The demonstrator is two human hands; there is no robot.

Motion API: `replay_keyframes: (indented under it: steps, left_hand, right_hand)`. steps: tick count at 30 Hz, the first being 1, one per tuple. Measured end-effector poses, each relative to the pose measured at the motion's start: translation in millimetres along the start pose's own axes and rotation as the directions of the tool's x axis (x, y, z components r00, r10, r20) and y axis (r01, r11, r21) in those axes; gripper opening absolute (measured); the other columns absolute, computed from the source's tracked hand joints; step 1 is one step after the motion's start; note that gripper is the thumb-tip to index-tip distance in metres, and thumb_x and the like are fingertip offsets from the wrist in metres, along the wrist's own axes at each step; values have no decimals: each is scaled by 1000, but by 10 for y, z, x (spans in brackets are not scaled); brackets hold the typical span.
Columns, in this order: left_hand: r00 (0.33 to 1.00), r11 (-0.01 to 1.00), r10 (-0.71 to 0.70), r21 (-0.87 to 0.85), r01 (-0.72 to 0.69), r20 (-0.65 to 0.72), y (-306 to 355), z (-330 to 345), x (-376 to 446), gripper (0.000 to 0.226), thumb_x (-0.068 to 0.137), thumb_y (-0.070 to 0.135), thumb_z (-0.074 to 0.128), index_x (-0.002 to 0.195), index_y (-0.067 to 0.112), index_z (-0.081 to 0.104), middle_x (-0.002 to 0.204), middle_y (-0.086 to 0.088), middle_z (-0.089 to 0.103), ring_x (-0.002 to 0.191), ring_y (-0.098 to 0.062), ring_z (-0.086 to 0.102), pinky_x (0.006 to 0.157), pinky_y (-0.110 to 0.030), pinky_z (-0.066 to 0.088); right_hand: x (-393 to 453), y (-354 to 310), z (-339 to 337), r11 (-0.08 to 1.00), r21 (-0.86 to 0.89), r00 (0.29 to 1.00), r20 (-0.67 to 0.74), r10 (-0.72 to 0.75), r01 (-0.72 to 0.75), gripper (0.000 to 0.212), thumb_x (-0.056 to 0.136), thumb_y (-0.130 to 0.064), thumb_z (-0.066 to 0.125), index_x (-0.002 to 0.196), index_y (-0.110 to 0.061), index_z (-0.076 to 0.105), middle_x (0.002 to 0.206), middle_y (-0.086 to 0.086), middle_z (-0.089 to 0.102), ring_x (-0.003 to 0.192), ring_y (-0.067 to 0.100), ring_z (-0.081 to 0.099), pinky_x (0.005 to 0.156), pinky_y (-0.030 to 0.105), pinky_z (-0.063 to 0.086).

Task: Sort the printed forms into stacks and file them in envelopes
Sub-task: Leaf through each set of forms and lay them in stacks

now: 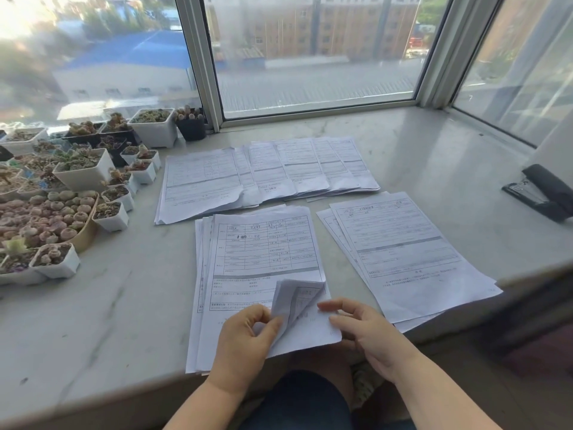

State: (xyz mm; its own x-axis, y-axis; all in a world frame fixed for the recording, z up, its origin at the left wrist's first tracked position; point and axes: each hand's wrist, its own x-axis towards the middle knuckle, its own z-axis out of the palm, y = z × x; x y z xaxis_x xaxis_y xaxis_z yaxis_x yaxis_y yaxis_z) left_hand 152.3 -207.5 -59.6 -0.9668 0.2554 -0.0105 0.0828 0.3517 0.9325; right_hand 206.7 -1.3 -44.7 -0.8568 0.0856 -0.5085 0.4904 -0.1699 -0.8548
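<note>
Head view, from where I'm standing:
Left hand (pixel 245 336): fingers and thumb curled, pinching the lower right corner of the top sheet and peeling it up so it folds back over itself.
Right hand (pixel 366 333): fingers loose and nearly straight, tips resting on the right edge of the same pile, not gripping anything.
Near stack of white printed forms (pixel 257 268): right in front of the person on the pale marble windowsill (pixel 434 144), bottom edge hanging a bit over the ledge.
Right stack of white printed forms (pixel 400 252): just beside the near one, fanned and tilted.
Far spread of white printed forms (pixel 266 172): overlapping sheets closer to the window.
Black stapler (pixel 542 193): far right, well apart from the papers.
Small white and black succulent pots (pixel 83 172): clustered on the left.
</note>
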Motion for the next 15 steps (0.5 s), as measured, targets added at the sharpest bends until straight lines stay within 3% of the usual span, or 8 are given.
replay_keyframes:
  steps: [2, 4, 7, 10, 15]
  left_hand:
    - [1000, 1000, 0, 1, 0, -10, -16, 19, 1, 36, 80, 20, 76, 53, 20, 52, 52, 5, 52, 54, -7, 45, 55, -23, 35]
    - [999, 999, 38, 7, -38, -8, -37, 37, -7, 33, 73, 25, 78, 55, 17, 52, 59, 0, 55, 62, -14, 51, 62, -30, 40]
    - [973, 963, 219, 143, -228, 75, -88, 78, -39, 32, 69, 28, 79, 59, 23, 50, 66, 9, 55, 75, -10, 51, 78, -22, 39]
    - [925, 885, 344, 275, -376, 158, -143, 108, -55, 36, 68, 38, 79, 65, 36, 44, 74, 17, 53, 85, -4, 48, 91, -32, 38]
    - [919, 870, 345, 302, -389, 190, -185, 87, -36, 37, 65, 57, 75, 71, 35, 46, 80, 22, 51, 91, -3, 48, 92, -35, 41]
  right_hand:
    - [25, -29, 8, 999, -29, 999, -28, 33, -34, 20, 96, -23, 58, 94, -25, 78, 98, 0, 75, 86, 15, 71, 69, 24, 54]
    - [54, -74, 21, 994, -47, 992, -88, 90, -94, 28, 94, -39, 57, 90, -22, 79, 94, 0, 75, 88, 18, 70, 68, 25, 55]
    - [118, -146, 56, 986, -39, 978, -140, 155, -162, 39, 87, -52, 63, 95, -17, 77, 91, 1, 75, 90, 22, 69, 64, 29, 56]
    - [149, -217, 83, 976, -119, 977, -134, 167, -183, 28, 86, -40, 69, 98, -14, 73, 93, 1, 76, 92, 21, 69, 75, 34, 58]
    - [109, -249, -14, 955, -206, 977, -31, 209, -211, 15, 88, -15, 69, 96, -4, 75, 99, 7, 75, 97, 24, 70, 83, 34, 57]
